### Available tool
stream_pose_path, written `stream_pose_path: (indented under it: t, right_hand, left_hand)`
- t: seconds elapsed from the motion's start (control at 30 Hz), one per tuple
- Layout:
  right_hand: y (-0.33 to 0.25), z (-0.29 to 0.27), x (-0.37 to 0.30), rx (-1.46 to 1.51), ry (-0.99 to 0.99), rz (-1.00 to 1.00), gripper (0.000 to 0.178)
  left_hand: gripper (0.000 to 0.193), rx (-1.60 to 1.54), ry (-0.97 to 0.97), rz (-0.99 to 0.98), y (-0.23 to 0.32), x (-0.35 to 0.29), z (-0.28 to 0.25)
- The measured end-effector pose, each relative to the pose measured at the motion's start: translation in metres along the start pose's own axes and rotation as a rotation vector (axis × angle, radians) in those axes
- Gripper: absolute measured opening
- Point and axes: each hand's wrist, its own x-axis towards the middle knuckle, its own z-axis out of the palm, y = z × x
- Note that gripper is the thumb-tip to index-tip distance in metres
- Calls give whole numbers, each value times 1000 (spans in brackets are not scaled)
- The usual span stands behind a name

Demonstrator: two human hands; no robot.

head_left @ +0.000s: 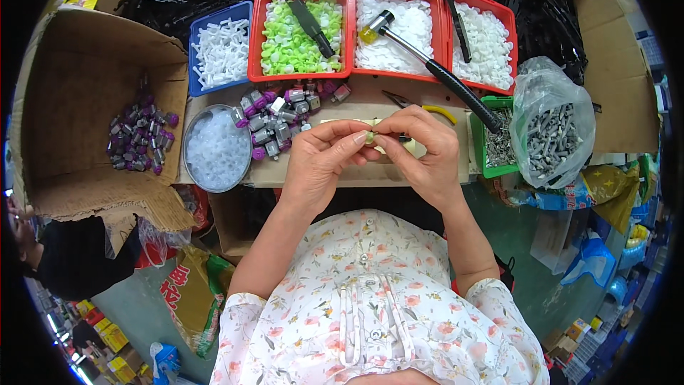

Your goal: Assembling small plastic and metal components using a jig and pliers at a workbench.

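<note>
My left hand [320, 160] and my right hand [426, 148] meet above the near edge of the cardboard work surface. Thumb and forefinger of the left pinch a small light green plastic piece [370, 138]. The right thumb and forefinger are closed at the same spot, touching it or a tiny part too small to make out. Just beyond my left hand lies a heap of small grey motors with purple ends [274, 127]. Yellow-handled pliers [440, 112], partly covered by my right hand, lie behind it.
A hammer [427, 64] lies across red bins of white discs [405, 8] and reaches toward my right hand. Green parts [281, 36] and white pegs [221, 50] fill other bins. A round tub [217, 148], a motor-filled carton [92, 43] and a bag of grey parts [552, 132] flank me.
</note>
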Motion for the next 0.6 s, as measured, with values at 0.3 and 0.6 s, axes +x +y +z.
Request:
stream_pose_path:
  t: [0.3,0.6]
  right_hand:
    - [0,7,-4,-434,15,-384,24]
    - [1,12,-1,-49,28,5,16]
  left_hand:
    - [19,-24,54,48,-4,-2,-1]
    - [16,125,103,265,-10,-4,-3]
